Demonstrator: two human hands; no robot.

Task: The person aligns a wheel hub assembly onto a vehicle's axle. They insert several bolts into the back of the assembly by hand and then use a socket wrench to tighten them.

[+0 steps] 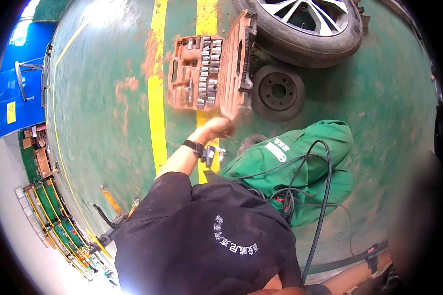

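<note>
My left hand, with a black strap and small device on its wrist, is just below an open orange socket-set case. Its fingers look curled, but motion smears them, so I cannot see whether they hold anything. Rows of silver sockets fill the case's left half. The ribbed lid stands opened to the right. At the lower right edge my right hand reaches past a dark wrist strap. Its fingers are hidden in dark blur.
A car wheel lies at the upper right, beside a brake disc. Black cable loops over my green trousers. Yellow lines cross the green floor. A yellow-railed rack and a blue panel stand left.
</note>
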